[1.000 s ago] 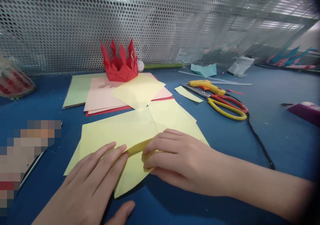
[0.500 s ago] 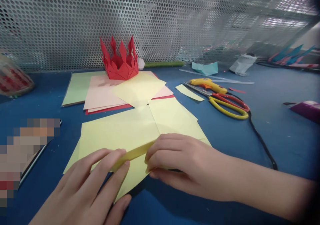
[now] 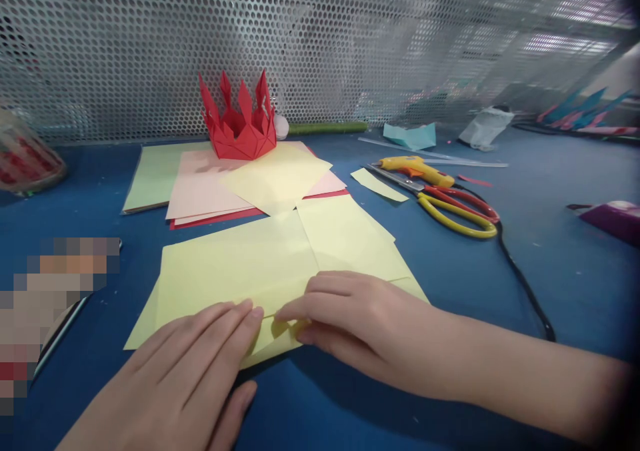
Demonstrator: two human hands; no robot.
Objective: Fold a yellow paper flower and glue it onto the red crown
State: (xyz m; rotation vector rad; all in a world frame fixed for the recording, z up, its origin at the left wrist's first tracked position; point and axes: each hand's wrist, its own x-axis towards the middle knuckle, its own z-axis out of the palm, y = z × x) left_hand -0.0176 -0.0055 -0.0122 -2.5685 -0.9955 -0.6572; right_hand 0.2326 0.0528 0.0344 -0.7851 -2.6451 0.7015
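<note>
A pale yellow paper sheet [image 3: 235, 267] lies on the blue table [image 3: 550, 251] right in front of me. My left hand [image 3: 185, 384] lies flat on its near left part, fingers stretched out and together. My right hand [image 3: 350, 324] presses the folded near corner of the sheet, fingertips curled down onto the paper and meeting the left fingertips. A second yellow sheet [image 3: 345, 234] lies just beyond the right hand.
A red folded paper crown [image 3: 239, 121] stands on a stack of pink, red, green and yellow sheets [image 3: 200, 187] at the back. Yellow-handled scissors [image 3: 450, 211], a yellow glue gun [image 3: 413, 169] with a black cord and a paper strip [image 3: 377, 186] lie right. A perforated metal wall stands behind.
The raised yellow flap between my hands has been pressed down flat. Both hands slid a little toward me along the near edge of the sheet.
</note>
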